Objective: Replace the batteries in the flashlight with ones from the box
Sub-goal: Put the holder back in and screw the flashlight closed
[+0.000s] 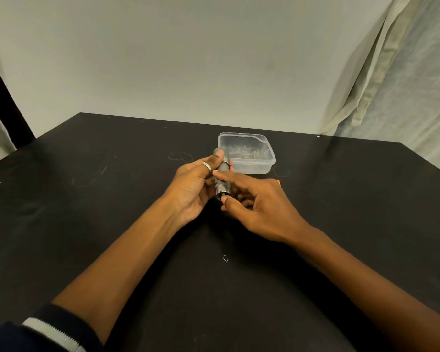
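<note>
Above the dark surface [87, 199], near its middle, I hold the flashlight [222, 174] in my left hand [194, 189]; fingers wrapped round the barrel, thumb pressing near the far end, so the body stays fixed while the near end faces me; my right hand [257, 204] is loosely curled, index finger resting along the barrel, thumb at the near opening, apparently working at whatever sits inside; whether a battery shows there I cannot tell; the clear box [247, 152] sits open just behind the flashlight, within easy reach for fresh cells; its contents are blurred; something small and orange [278, 182] peeks out beyond my right hand.
</note>
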